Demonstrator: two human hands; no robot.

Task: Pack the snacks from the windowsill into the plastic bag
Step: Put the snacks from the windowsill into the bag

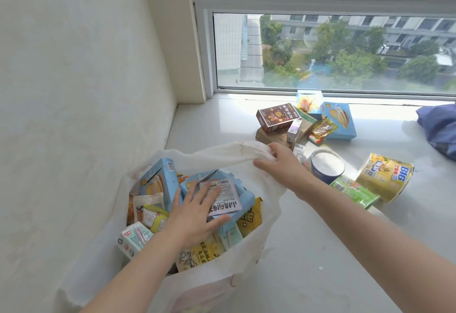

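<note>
In the head view, the plastic bag (214, 151) is seen standing on the windowsill (308, 251), set into the corner by the wall. Its far rim is bunched and lifted by the right hand (281, 164), whose grip is closed on the thin film. This is judged to be done so that the mouth is held wide and the soft sides are stopped from slumping over the contents.

The left hand (195, 210) is laid flat inside the bag with its fingers spread. Its grip is wide and nothing is grasped. The palm is pressed on a silver-purple packet (227, 199) that lies on top of blue boxes, probably so that the load is settled and room is made.

The bag is already well filled. Several snacks are left on the sill to its right:
- a brown box (277, 116) stacked on other cartons
- a light-blue box (339, 121)
- a red-and-yellow sachet (323, 130)
- a round tub (325, 168) with a white lid, just beside the right wrist
- a green pack (355, 191)
- a yellow pack (385, 177) marked BIG

A dark blue cloth (439, 130) is seen at the right edge. The task is judged to be past halfway, with these items not yet packed.
</note>
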